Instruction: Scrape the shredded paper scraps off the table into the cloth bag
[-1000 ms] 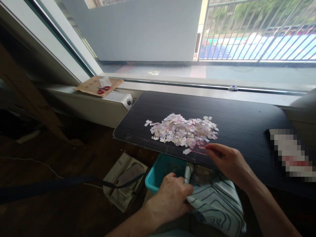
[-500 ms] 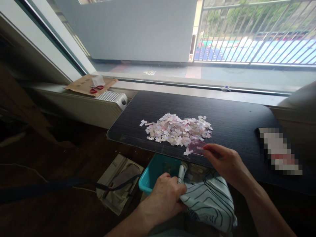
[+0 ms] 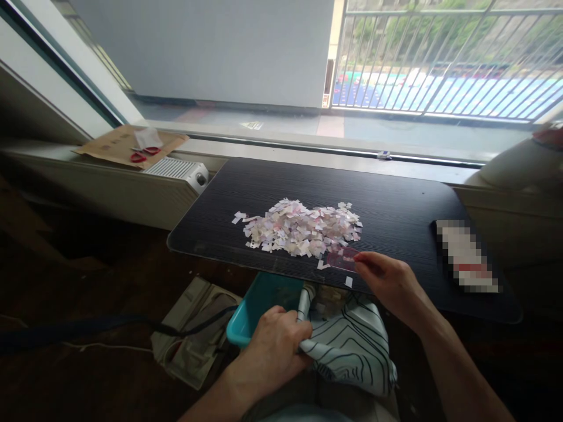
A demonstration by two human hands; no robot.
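A heap of small white and pinkish paper scraps [image 3: 299,228] lies on the dark tabletop [image 3: 387,187]. My right hand [image 3: 385,272] pinches a thin, see-through pink plastic card [image 3: 341,259] flat by the heap's near right edge. One loose scrap [image 3: 349,282] is at the table's front edge, just below the card. My left hand [image 3: 284,337] is closed on the rim of a pale cloth bag [image 3: 356,357] with wavy black lines. The bag's mouth is under the table edge, and scraps show dimly inside it.
Left of the bag stands a turquoise tub [image 3: 248,310]. A dark object with a blurred-out face [image 3: 468,255] lies on the table's right side. Red-handled scissors [image 3: 145,153] rest on a brown envelope [image 3: 101,143] on the sill. A beige box-like object [image 3: 193,334] sits on the floor.
The camera view has turned slightly to the right. A loose scrap now shows at the table's front edge below the pink card. Both hands keep their holds.
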